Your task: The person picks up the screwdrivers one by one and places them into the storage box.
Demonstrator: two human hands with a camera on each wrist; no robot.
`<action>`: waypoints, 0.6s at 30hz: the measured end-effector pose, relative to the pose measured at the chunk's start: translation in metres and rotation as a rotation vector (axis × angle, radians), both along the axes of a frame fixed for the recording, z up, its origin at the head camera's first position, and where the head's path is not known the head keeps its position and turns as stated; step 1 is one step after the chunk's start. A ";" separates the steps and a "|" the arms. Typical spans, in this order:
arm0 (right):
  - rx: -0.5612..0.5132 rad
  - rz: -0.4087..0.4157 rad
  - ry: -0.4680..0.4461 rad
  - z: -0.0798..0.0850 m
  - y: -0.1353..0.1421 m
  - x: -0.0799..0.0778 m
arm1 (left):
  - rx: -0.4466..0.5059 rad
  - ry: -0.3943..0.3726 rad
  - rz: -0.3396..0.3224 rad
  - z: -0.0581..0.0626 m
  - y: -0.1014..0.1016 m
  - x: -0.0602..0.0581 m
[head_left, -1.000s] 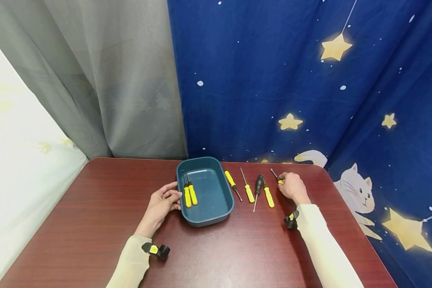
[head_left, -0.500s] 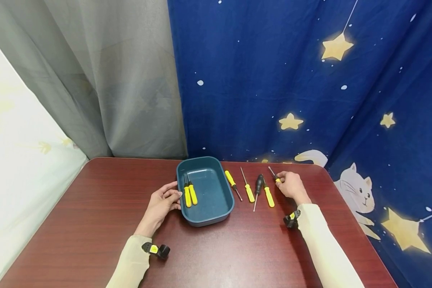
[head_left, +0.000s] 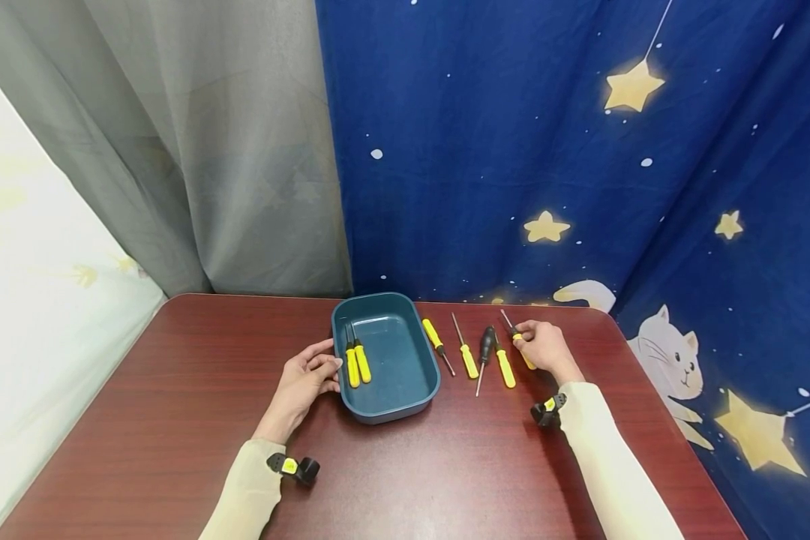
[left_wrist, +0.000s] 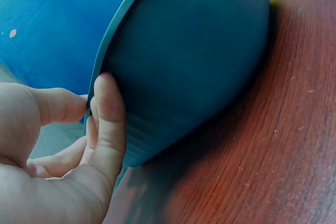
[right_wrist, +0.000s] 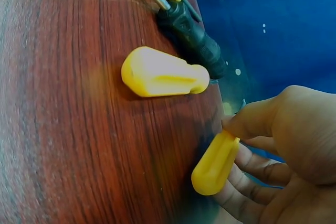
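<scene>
My left hand [head_left: 305,381] pinches the left rim of a dark teal plastic tub [head_left: 398,411]. In the left wrist view the thumb lies at the rim and the fingers [left_wrist: 110,108] press the outer wall. Two yellow-handled screwdrivers [head_left: 353,367] lie side by side in the tub. At the right, my right hand [head_left: 547,347] pinches a screwdriver with a yellow handle [right_wrist: 216,163] and dark collar; its shaft [head_left: 507,319] points toward the back left. In the right wrist view the thumb and fingers meet near the collar, while the butt end sticks out free.
Between tub and right hand lie a yellow screwdriver [head_left: 439,347], another with its shaft pointing back [head_left: 469,361], a black-handled one [head_left: 487,346] and a further yellow one [head_left: 505,370] on the brown table [head_left: 418,480]. Curtains [head_left: 459,150] hang right behind the table.
My right hand has shifted slightly left with the screwdriver, and more of its yellow handle now shows below the fingers. My left hand and the tub have stayed put.
</scene>
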State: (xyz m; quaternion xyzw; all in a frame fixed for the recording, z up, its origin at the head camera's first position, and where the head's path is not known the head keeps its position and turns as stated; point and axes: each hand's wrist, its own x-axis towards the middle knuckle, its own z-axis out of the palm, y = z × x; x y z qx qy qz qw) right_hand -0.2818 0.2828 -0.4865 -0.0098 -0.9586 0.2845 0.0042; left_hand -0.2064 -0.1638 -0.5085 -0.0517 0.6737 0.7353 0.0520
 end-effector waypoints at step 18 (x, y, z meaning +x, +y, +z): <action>-0.042 -0.002 0.006 0.004 -0.007 0.001 | -0.011 0.002 0.000 -0.001 0.000 -0.001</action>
